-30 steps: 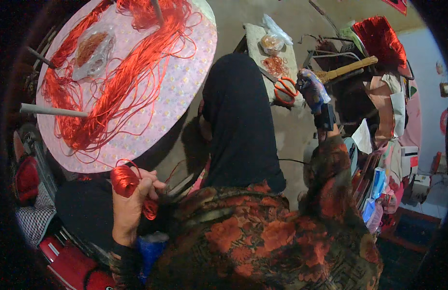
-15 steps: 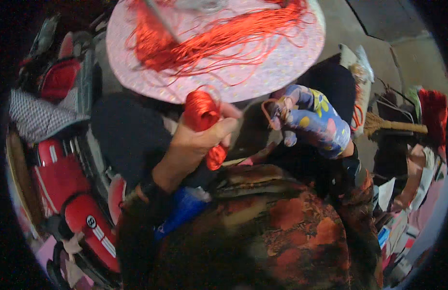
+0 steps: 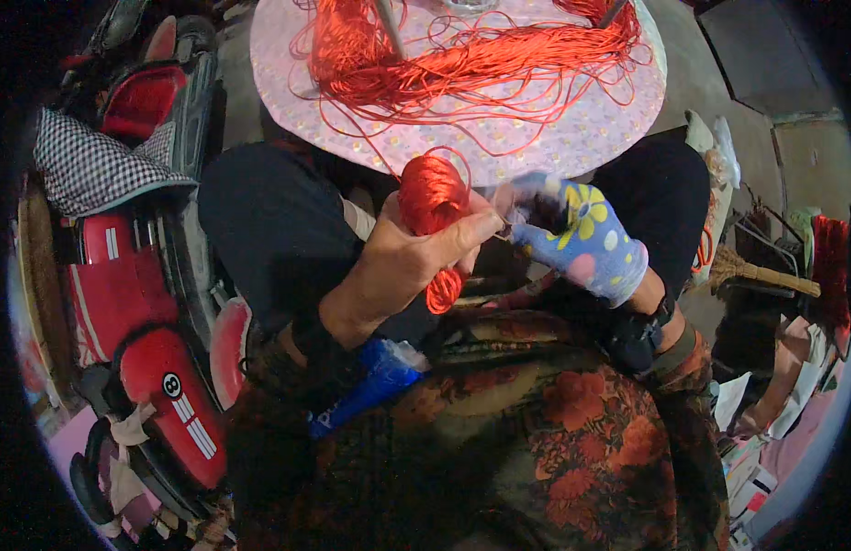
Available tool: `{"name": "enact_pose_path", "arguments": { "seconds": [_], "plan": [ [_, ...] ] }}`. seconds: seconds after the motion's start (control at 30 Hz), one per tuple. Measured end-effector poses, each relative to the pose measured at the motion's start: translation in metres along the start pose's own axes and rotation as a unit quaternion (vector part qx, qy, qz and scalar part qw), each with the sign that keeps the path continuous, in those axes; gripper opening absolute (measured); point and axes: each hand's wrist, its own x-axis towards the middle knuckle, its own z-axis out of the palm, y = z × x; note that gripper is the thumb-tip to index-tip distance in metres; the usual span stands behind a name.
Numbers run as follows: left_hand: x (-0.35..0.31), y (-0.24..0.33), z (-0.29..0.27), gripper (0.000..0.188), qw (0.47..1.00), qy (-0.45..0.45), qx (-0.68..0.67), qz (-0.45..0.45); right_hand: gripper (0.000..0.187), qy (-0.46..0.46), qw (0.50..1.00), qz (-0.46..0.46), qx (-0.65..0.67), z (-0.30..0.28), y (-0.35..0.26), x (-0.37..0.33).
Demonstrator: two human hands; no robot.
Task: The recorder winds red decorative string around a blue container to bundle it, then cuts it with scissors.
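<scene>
My bare left hand [image 3: 412, 257] is wrapped around a wound bundle of shiny orange-red cord [image 3: 433, 195]. The bundle's thick, hollow-ended part stands above the thumb, and its lower end hangs out beneath the fingers. My right hand [image 3: 572, 239], in a blue glove with flowers and dots, is closed close beside the left fingertips. A thin strand shows at its pinched fingers, which are partly blurred. Ahead, a loose skein of the same cord [image 3: 471, 73] lies spread around upright rods on a round pink table [image 3: 352, 142]. One strand runs from the skein toward the bundle.
At left stand a red ride-on toy vehicle [image 3: 173, 404] and a black-and-white checked cloth [image 3: 90, 165]. A blue package [image 3: 375, 381] rests by my lap. To the right are a straw broom [image 3: 756, 274] and a pile of papers [image 3: 751, 477].
My gloved right hand has moved left, up to the left fingertips. The left hand still holds the cord bundle. The whole view has shifted, so the table sits farther right and higher.
</scene>
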Motion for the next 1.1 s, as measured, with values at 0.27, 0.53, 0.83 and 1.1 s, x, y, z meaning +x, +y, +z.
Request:
{"name": "enact_pose_path", "arguments": {
  "seconds": [0.27, 0.53, 0.83, 1.1],
  "plan": [
    [0.006, -0.002, 0.008, 0.011, 1.0, 0.003, -0.006, -0.026, 0.016, -0.113, 0.923, -0.146, 0.338, -0.016, 0.023, 0.0],
    [0.014, -0.017, 0.003, 0.017, 0.997, -0.046, 0.001, -0.061, 0.041, 0.011, 0.999, -0.047, -0.012, -0.015, -0.006, -0.014],
    [0.017, -0.036, 0.0, 0.015, 0.939, -0.079, 0.32, 0.102, 0.062, -0.091, 0.863, -0.264, -0.422, -0.004, -0.033, 0.009],
    [0.009, -0.009, -0.006, 0.016, 0.988, 0.009, 0.147, -0.046, 0.025, -0.052, 0.993, 0.013, -0.103, -0.011, 0.005, 0.002]
  ]
}}
